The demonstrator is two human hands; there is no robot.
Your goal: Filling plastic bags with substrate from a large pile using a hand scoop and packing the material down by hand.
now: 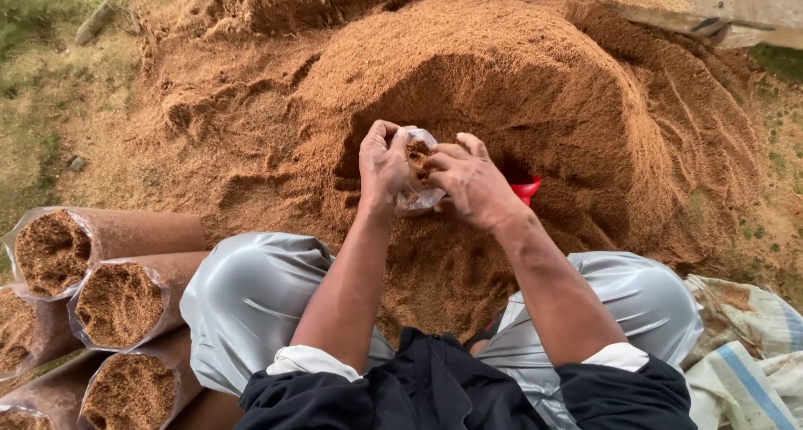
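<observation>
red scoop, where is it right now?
Head view, right of centre: the red scoop peeks out just behind the right hand, half-buried in the sawdust pile.

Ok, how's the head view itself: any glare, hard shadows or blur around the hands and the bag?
Head view: soft, even daylight with sharp focus on both hands; the left hand and right hand hold the clear bag, which shows slight sheen but no blinding glare; a deep shadow fills the hollow in the sawdust pile behind them; the grey trousers reflect light brightly; edges bend slightly from the wide lens.

A clear bag [416,175] sits between both hands before the sawdust heap [502,87]; filled bags [117,300] lie stacked at left, sacks [749,346] at right.
</observation>
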